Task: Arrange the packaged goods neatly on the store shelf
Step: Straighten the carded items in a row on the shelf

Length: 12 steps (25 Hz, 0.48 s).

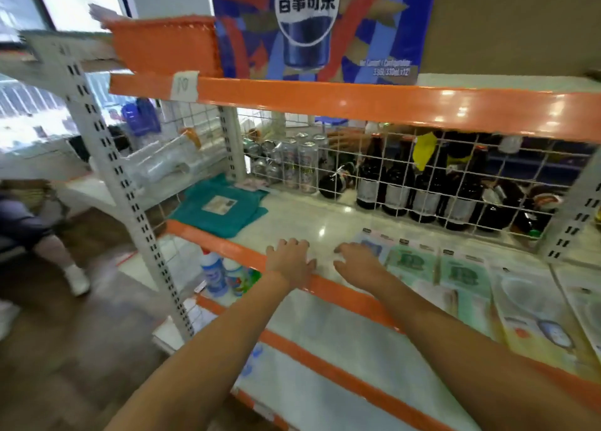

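Both my hands reach onto the white middle shelf (312, 222) with an orange front edge. My left hand (291, 260) rests palm down near the front edge, fingers loosely bent, holding nothing. My right hand (356, 261) lies beside it, fingertips touching the left edge of a row of flat packets (419, 263) laid side by side toward the right. Larger flat packets (533, 307) continue the row at the right. A folded teal packaged cloth (221, 208) lies at the shelf's left end.
A wire grid (422, 183) backs the shelf; behind it stand cans (304, 167) and dark bottles (396, 186). A blue cola carton (322, 24) sits on the shelf above. Cleaner bottles (216, 276) stand on the lower shelf. A person's leg (65, 261) is at left.
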Motion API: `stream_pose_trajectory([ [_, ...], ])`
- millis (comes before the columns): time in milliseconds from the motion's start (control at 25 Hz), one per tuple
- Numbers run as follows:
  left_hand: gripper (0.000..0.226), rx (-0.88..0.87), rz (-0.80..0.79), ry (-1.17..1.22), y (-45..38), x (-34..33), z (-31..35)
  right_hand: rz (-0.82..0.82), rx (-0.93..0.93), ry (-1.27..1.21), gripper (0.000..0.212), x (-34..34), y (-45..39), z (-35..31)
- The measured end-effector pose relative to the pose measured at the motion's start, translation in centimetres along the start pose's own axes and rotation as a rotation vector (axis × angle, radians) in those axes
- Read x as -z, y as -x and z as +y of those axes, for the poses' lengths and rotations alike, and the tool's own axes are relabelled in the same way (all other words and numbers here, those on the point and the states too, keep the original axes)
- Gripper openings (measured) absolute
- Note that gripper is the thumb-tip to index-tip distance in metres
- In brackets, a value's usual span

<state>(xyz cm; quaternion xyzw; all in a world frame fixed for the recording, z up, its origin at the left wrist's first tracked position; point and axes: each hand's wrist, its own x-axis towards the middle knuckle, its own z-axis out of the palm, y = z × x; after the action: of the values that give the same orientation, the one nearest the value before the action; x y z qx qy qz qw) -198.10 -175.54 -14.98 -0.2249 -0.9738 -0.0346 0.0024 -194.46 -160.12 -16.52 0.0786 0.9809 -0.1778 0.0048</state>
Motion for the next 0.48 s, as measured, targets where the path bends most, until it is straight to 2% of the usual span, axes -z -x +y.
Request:
stream_pose_trajectory([
  [240, 0.047, 0.101, -0.046, -0.029, 0.9, 1.2, -8.9, 0.009, 0.046, -0.043, 0.042, -3.8, -2.9, -8.5],
  [480, 0.039, 0.053, 0.049, 0.04, 1.2, 0.8, -15.2, 0.04, 0.061, 0.022, 0.041, -5.7, -5.9, -13.5],
])
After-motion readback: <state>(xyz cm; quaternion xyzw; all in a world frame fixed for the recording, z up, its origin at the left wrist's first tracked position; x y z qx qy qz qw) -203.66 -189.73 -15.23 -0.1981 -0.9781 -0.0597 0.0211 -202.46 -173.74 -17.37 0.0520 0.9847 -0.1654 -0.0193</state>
